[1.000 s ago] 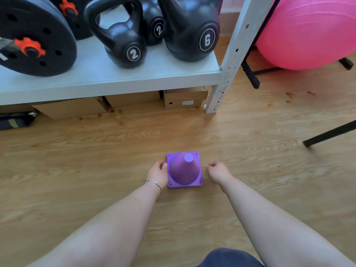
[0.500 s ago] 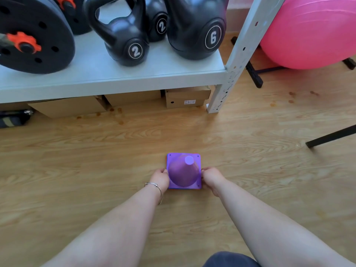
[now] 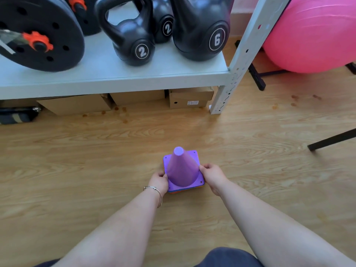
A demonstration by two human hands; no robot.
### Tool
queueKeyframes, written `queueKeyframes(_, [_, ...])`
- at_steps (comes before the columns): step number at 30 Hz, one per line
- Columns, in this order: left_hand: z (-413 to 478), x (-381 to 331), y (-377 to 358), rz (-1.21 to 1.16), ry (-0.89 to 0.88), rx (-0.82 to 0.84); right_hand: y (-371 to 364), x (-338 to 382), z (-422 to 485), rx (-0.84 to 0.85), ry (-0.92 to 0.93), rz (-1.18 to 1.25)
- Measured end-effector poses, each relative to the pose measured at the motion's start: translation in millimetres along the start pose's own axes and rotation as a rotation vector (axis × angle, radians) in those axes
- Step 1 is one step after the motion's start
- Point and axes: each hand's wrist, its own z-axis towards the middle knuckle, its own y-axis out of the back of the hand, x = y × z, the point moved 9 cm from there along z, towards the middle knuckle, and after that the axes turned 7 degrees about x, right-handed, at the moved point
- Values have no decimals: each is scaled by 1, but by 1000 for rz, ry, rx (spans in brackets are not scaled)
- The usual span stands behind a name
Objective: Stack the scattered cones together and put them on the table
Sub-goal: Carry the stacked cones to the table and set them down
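Note:
A stack of cones (image 3: 182, 170) with a purple cone on top is in the middle of the wooden floor, tilted with its near edge raised. Blue and orange base edges show under the purple base. My left hand (image 3: 159, 181) grips the left side of the bases. My right hand (image 3: 212, 175) grips the right side. No table is in view.
A grey metal shelf (image 3: 115, 78) ahead carries black kettlebells (image 3: 133, 35) and weight plates (image 3: 38, 35). Cardboard boxes (image 3: 190, 97) sit under it. A pink exercise ball (image 3: 316, 33) is at the far right, and a black bar (image 3: 331, 139) lies on the floor to the right.
Both hands closed in on the sides of the cone stack and took hold of the bases. The stack has tipped up off the floor toward me.

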Motion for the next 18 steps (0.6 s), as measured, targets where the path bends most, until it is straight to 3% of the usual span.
queueKeyframes(9, [-52,-54,13,-206,-159,38,7,72,-73,-1,291,-147])
queueKeyframes(18, [-199,-113,32,-143,-163,48,29,126,-213,-32,294,-156])
